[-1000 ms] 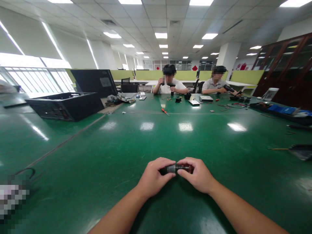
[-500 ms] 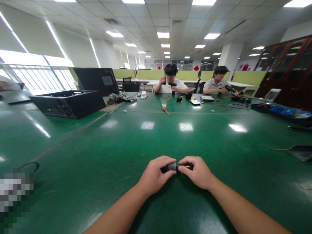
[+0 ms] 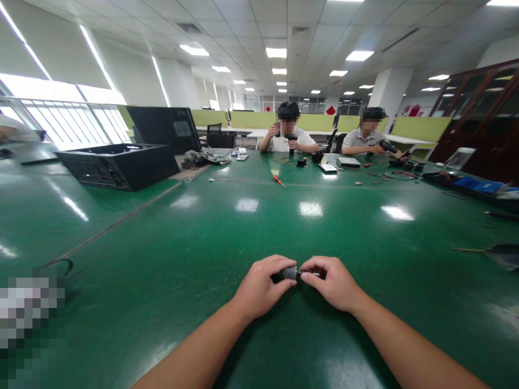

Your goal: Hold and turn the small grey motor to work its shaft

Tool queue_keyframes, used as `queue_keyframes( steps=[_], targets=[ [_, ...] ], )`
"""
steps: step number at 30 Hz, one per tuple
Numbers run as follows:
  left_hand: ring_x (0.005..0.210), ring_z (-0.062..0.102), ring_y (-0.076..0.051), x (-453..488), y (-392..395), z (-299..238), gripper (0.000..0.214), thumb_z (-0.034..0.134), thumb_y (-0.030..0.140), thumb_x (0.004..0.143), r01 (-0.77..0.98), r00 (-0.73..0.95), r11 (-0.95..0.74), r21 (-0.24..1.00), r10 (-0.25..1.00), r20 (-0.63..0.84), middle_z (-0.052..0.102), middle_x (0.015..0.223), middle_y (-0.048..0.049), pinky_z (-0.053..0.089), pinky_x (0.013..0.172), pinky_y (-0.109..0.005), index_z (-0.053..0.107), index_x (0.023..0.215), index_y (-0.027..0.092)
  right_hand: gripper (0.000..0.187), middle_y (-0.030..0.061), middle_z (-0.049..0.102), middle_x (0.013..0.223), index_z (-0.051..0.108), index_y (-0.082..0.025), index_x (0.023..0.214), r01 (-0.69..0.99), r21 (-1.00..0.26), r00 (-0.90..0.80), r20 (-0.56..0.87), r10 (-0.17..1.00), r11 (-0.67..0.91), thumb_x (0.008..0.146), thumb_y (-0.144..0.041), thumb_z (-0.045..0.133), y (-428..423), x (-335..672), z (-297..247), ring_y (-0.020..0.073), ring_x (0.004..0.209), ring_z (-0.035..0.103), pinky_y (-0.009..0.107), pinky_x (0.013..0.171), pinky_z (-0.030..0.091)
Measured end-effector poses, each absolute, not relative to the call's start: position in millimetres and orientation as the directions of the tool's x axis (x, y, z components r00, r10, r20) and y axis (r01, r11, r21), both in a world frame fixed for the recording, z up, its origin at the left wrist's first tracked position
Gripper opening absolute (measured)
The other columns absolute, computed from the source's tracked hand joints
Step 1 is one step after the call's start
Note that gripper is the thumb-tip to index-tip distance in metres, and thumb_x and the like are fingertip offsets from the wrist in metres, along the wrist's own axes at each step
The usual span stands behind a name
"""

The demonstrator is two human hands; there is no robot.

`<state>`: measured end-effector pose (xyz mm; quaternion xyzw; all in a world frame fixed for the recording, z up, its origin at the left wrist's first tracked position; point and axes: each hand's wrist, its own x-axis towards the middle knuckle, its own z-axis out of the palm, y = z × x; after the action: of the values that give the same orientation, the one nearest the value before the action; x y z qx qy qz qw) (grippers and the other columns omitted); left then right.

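Note:
My left hand [image 3: 261, 286] and my right hand [image 3: 330, 282] meet over the green table [image 3: 170, 243], near its front edge. Between them is a small dark cylindrical part [image 3: 290, 273] with a grey metal band. The fingers of both hands are curled round its ends, so most of it is hidden. My forearms reach in from the bottom of the view.
A black computer case [image 3: 119, 166] lies at the far left, with a black panel [image 3: 164, 129] behind it. A red-handled screwdriver [image 3: 278, 180] and small parts lie mid-table. Two people [image 3: 288, 135] sit across, handling tools. A dark tool [image 3: 500, 254] lies at the right edge.
My hands have drawn closer together on the part, and less of it shows between them. The view has shifted slightly to the left.

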<state>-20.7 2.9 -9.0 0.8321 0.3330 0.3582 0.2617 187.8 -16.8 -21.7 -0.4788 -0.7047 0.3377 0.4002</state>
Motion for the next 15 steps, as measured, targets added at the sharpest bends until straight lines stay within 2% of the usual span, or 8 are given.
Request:
queue_keyframes(
  steps=[15],
  targets=[
    [0.094,0.064,-0.016,-21.1,3.8,-7.1,0.033,0.075,0.012,0.076,0.371,0.507,-0.644,0.669,0.744,0.435,0.07,0.102,-0.0005,0.049,0.087,-0.028,0.069,0.106,0.024,0.011,0.0023,0.069,0.074,0.073,-0.018,0.085,0.446,-0.833,-0.195,0.268,0.944,0.328,0.078,-0.024,0.067,-17.8,186.8,-21.0,0.0157,0.066,0.059,0.026,0.061,0.044]
  ],
)
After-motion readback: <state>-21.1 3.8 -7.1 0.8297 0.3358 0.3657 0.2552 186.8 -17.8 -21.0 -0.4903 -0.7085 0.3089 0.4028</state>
